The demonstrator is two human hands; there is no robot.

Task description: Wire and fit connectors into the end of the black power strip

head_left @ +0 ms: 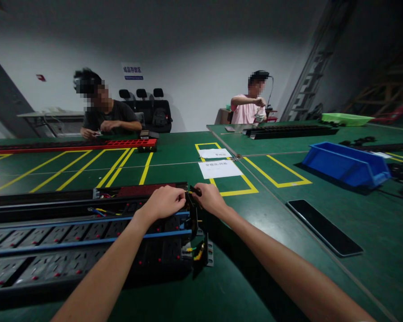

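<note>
Several yellow outlines (242, 192), green table (379, 219), wall (195, 80), right fingers (201, 193) pinching black part (195, 191), left (180, 197) unclear

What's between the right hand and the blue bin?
Between the right hand and blue bin: green tabletop with yellow tape lines on it, seen in the head view.

"What are those hands doing, mid-frame?"
"The left hand (166, 201) curls at the right end of the socket strips (62, 235), its grip hidden. Just beside it, the right hand (208, 197) pinches a small black piece (195, 191)."
"And over at right?"
"A dark-screened device (325, 227) lies flat, below a blue bin (336, 171)."
"Who's behind?"
"One person (109, 116) upper left, another in pink (243, 109) upper right."
</note>
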